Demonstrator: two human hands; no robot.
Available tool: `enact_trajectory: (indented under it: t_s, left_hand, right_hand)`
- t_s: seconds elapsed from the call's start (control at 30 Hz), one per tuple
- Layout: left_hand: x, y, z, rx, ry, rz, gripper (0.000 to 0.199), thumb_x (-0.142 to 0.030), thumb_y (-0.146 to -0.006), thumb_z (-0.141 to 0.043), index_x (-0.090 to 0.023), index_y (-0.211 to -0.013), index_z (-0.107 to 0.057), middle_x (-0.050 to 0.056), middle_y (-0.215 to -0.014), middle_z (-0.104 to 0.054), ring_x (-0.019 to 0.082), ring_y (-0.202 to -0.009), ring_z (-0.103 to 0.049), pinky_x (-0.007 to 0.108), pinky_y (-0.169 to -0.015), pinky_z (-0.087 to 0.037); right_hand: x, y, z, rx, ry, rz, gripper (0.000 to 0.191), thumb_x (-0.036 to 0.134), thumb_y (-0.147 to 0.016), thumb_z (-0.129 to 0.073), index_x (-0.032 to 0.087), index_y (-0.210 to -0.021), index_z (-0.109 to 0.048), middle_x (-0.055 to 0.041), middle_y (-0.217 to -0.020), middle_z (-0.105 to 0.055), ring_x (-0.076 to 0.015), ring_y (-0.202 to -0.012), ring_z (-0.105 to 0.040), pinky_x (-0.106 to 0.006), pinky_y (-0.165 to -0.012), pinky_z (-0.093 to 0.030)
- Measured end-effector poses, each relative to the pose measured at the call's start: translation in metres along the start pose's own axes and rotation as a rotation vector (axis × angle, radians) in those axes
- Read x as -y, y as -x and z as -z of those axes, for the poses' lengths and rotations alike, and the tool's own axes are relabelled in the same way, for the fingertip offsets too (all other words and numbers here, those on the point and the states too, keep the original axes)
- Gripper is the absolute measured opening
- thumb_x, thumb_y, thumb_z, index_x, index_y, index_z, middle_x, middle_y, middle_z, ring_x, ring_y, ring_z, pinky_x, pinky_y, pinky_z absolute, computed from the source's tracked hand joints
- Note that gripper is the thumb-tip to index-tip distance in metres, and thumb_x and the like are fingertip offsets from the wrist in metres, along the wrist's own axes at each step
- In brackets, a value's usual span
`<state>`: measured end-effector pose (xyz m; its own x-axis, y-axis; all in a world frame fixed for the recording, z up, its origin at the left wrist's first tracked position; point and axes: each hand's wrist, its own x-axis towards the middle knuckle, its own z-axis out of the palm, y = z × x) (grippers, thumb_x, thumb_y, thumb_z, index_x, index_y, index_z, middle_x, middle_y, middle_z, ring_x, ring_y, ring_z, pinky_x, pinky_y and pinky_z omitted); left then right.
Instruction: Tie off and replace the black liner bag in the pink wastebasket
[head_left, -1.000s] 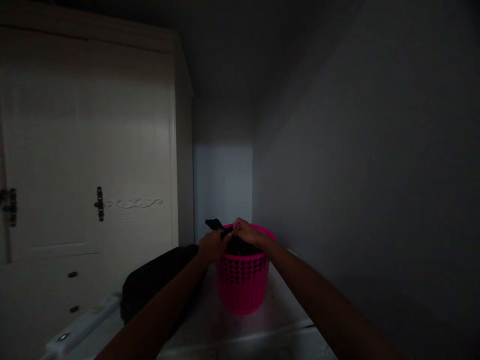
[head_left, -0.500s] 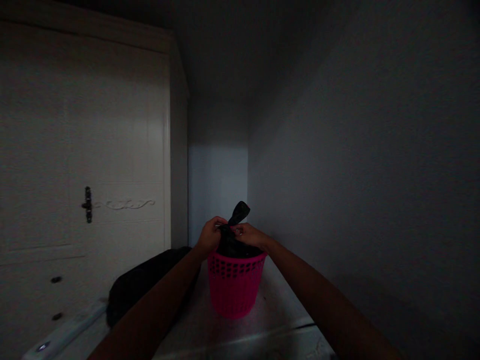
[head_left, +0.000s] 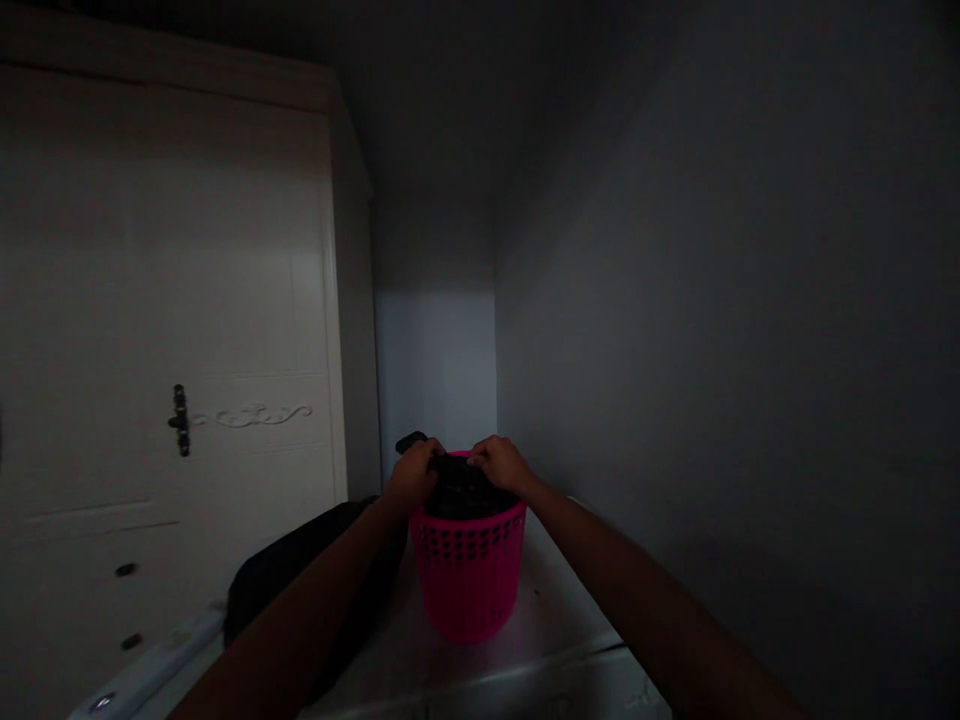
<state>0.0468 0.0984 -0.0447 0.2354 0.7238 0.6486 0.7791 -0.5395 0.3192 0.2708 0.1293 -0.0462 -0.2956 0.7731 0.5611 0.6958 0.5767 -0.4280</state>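
A pink perforated basket stands upright on a pale tabletop. Black plastic bag material fills its top. At the basket's left rim my left hand is closed on the bag, and a dark flap of it sticks out beyond the fingers. My right hand pinches the bag at the right side, above the rim. A gap separates the two hands, with the bag spread between them. Dim light hides the fingertips' detail.
A large black bag or cloth lies left of the basket, partly behind my left forearm. The white wardrobe stands at left, and a grey wall rises at right. A pale strip-like object is at lower left.
My hands have moved apart. The black loop that stood up between them is gone from the middle, and a dark flap now shows behind my left hand. The camera view has shifted slightly.
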Motion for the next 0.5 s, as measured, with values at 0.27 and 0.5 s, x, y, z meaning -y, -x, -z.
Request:
enact_trajectory:
  t_s: [0.27,0.5]
  left_hand:
    - [-0.007,-0.002,-0.004,0.091,0.023,0.110,0.026,-0.010,-0.066,-0.069,-0.020,-0.090,-0.069,0.005,-0.092,-0.070,0.022,-0.090,-0.065,0.029,-0.081,-0.048]
    - [-0.002,-0.006,0.005,0.005,0.103,0.266,0.019,-0.010,-0.072,-0.057,-0.021,-0.082,-0.068,0.002,-0.073,-0.068,0.020,-0.077,-0.064,0.029,-0.073,-0.045]
  right_hand:
    - [-0.015,-0.007,0.004,-0.067,-0.075,-0.115,0.023,0.013,-0.091,-0.051,0.020,-0.091,-0.073,-0.0050,-0.093,-0.075,-0.0157,-0.082,-0.064,-0.024,-0.075,-0.045]
    - [-0.037,-0.003,0.022,-0.152,-0.237,-0.180,0.016,0.013,-0.086,-0.056,0.020,-0.078,-0.069,-0.0052,-0.085,-0.072,-0.0185,-0.085,-0.064,-0.029,-0.084,-0.047]
